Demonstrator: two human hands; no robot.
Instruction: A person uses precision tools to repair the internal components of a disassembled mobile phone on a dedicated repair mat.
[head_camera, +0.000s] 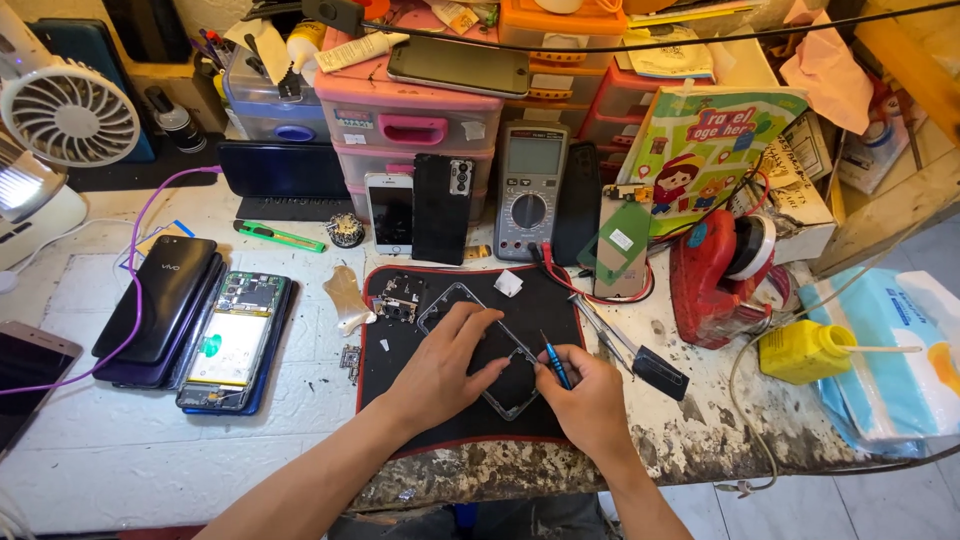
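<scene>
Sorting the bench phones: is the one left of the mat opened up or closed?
Opened: the phone lies with its back off, battery and circuit board exposed.
</scene>
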